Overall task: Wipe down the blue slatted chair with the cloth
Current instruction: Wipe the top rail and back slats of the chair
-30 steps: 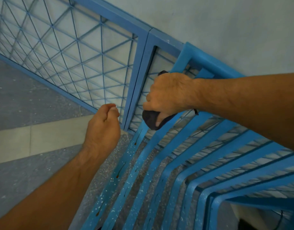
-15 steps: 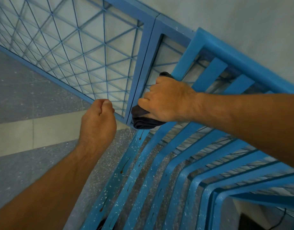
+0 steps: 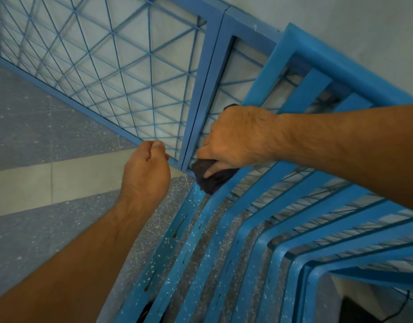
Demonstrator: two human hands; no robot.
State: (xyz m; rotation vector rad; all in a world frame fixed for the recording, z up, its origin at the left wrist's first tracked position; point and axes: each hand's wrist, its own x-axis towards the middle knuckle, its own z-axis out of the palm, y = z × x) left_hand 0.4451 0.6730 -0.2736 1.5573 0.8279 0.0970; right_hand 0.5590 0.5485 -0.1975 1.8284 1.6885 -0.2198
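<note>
The blue slatted chair fills the lower right, its slats speckled with white paint flecks and a few dark drips. My right hand is closed around a dark cloth and presses it on the leftmost slat, where the backrest bends into the seat. My left hand is a closed fist with nothing in it, hovering just left of the chair, apart from the slats.
A blue metal railing with wire mesh runs along behind the chair, against a pale grey wall. Speckled grey floor with a lighter stripe lies to the left. A dark cable shows at the bottom right.
My right hand has slid the cloth down the leftmost slat from the backrest toward the seat bend. My left fist has barely moved.
</note>
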